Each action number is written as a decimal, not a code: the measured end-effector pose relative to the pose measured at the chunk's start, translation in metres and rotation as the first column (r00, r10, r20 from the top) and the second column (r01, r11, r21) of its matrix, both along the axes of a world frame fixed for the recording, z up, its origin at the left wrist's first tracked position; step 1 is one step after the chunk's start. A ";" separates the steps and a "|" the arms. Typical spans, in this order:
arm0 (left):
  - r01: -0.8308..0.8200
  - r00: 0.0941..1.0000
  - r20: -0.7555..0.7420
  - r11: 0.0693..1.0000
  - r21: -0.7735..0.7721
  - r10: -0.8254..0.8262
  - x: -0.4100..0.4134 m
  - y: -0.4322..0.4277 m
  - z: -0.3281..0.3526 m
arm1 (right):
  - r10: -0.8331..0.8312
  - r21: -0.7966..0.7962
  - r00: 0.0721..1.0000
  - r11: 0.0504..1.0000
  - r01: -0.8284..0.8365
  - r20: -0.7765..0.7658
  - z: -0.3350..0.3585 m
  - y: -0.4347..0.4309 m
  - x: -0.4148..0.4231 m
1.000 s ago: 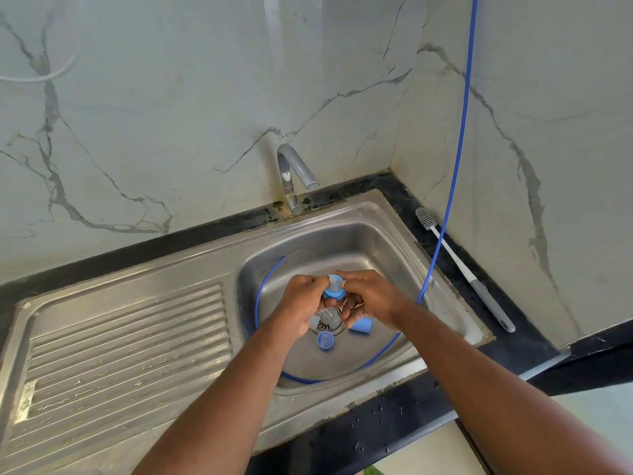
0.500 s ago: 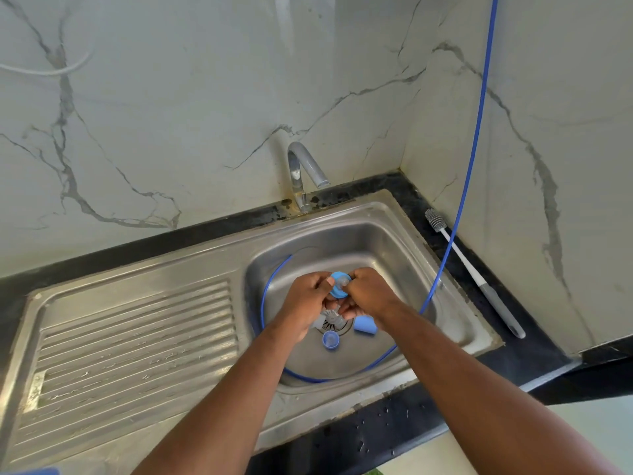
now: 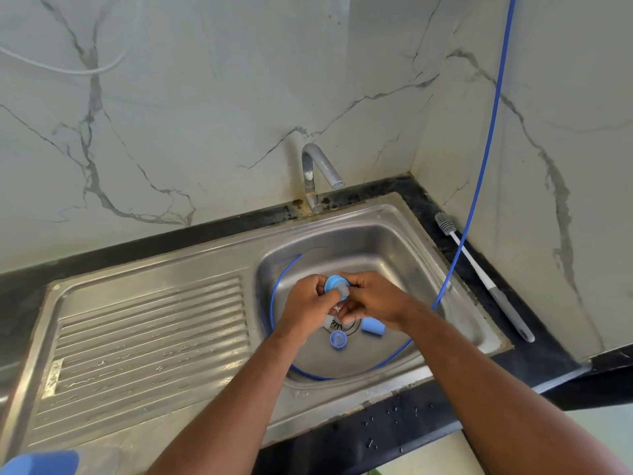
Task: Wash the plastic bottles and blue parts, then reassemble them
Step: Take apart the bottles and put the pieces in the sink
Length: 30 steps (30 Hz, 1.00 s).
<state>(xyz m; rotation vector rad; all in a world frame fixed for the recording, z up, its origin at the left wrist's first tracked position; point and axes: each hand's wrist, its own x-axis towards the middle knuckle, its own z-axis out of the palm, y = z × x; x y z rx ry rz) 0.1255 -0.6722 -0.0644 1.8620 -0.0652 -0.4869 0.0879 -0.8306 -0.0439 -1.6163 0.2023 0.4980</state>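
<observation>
Both hands meet over the steel sink basin (image 3: 404, 255). My left hand (image 3: 308, 299) grips a round blue ring (image 3: 332, 282) with a clear teat (image 3: 343, 292) set in it. My right hand (image 3: 371, 298) pinches the teat from the right side. On the basin floor beside the drain lie a small blue cap (image 3: 338, 339), open side up, and a blue cylinder-shaped cover (image 3: 373, 326) on its side. Another blue part (image 3: 41, 462) shows at the bottom left corner, cut off by the frame. No bottle body is in view.
A thin blue hose (image 3: 479, 186) hangs down the right wall and loops round the basin floor. The tap (image 3: 317, 173) stands behind the basin, with no water running. A grey bottle brush (image 3: 486, 277) lies on the dark counter at right. The ribbed drainboard (image 3: 147, 337) lies left.
The camera has tilted so the sink sits lower in view. The hands stay together over the drain, and the ring with the teat has turned slightly between them.
</observation>
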 end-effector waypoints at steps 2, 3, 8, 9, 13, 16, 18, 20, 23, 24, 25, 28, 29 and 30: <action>-0.009 1.000 -0.021 1.000 0.016 0.009 0.002 0.002 0.000 | 0.032 0.022 0.999 0.999 -0.031 -0.025 0.003 -0.003 -0.001; -0.005 1.000 -0.025 1.000 0.028 0.006 0.004 0.003 -0.001 | 0.022 0.027 0.999 0.999 -0.021 -0.035 0.005 -0.003 -0.002; 0.091 0.992 -0.089 0.996 -0.004 -0.091 0.008 0.012 0.003 | -0.050 0.000 0.997 0.999 0.050 -0.057 0.006 0.000 -0.006; 0.109 0.988 -0.104 0.994 -0.025 -0.111 0.007 0.013 0.003 | -0.062 -0.010 0.996 0.998 0.062 -0.065 0.004 0.000 -0.007; 0.175 0.965 -0.182 0.980 -0.091 -0.189 0.005 0.020 0.005 | -0.069 -0.011 0.993 0.998 0.068 -0.098 0.003 0.002 -0.011; 0.216 0.954 -0.184 0.969 -0.122 -0.236 0.003 0.024 0.010 | -0.067 -0.066 0.994 0.996 0.062 -0.083 0.003 0.002 -0.012; 0.219 0.951 -0.186 0.964 -0.153 -0.246 0.000 0.024 0.015 | -0.084 -0.118 0.995 0.990 0.078 -0.046 0.006 0.005 -0.012; 0.225 0.947 -0.192 0.958 -0.176 -0.257 0.000 0.025 0.019 | -0.109 -0.169 0.994 0.980 0.107 -0.007 0.008 0.006 -0.011; 0.288 0.917 -0.222 0.934 -0.212 -0.333 0.002 0.029 0.023 | -0.113 -0.258 0.994 0.960 0.109 -0.002 0.007 0.005 -0.010; 0.290 0.904 -0.250 0.927 -0.239 -0.347 0.002 0.030 0.023 | -0.112 -0.285 0.994 0.953 0.105 -0.007 0.006 0.005 -0.010; 0.281 0.900 -0.269 0.929 -0.241 -0.342 0.002 0.029 0.023 | -0.113 -0.316 0.994 0.943 0.105 -0.007 0.004 0.006 -0.009; 0.245 0.927 -0.254 0.958 -0.148 -0.276 0.000 0.024 0.018 | -0.117 -0.459 0.993 0.880 0.119 0.032 0.000 0.013 -0.011; 0.235 0.932 -0.249 0.962 -0.137 -0.263 -0.001 0.022 0.016 | -0.115 -0.505 0.992 0.854 0.127 0.056 -0.001 0.016 -0.012; 0.221 0.935 -0.253 0.966 -0.138 -0.250 -0.001 0.022 0.016 | -0.114 -0.537 0.991 0.833 0.135 0.072 -0.002 0.018 -0.014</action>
